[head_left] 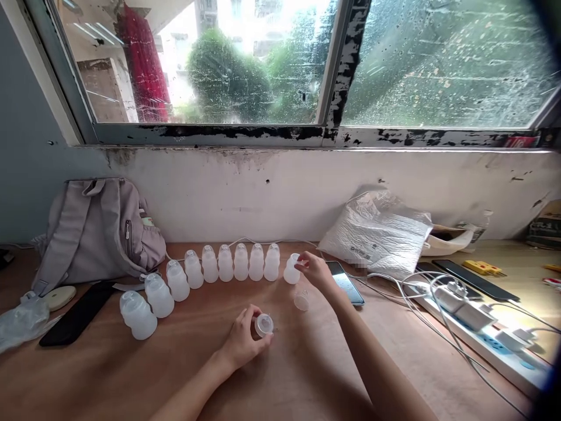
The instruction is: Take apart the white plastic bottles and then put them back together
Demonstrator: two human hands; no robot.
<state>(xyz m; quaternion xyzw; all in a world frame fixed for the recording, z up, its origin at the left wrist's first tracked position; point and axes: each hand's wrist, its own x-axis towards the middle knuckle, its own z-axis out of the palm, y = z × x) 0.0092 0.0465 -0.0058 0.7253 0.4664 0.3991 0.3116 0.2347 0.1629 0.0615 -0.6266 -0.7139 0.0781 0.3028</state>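
A curved row of several frosted translucent bottles (pixel 241 263) with rounded tops runs across the table. At its right end stands one more frosted bottle (pixel 290 272), slightly tilted. The fingertips of my right hand (pixel 315 270) are closed on that bottle's upper right side. Nearer to me, my left hand (pixel 245 342) has its thumb and fingers wrapped round a small translucent bottle (pixel 263 325), whose round open end faces up. Between the hands a small clear cap (pixel 301 300) lies on the table.
A grey backpack (pixel 100 228), a black pouch (pixel 79 313) and a clear plastic bag (pixel 24 321) are at the left. On the right are a phone (pixel 346 283), a silver mailing bag (pixel 377 231), and a power strip (pixel 482 333) with tangled white cables (pixel 442 310).
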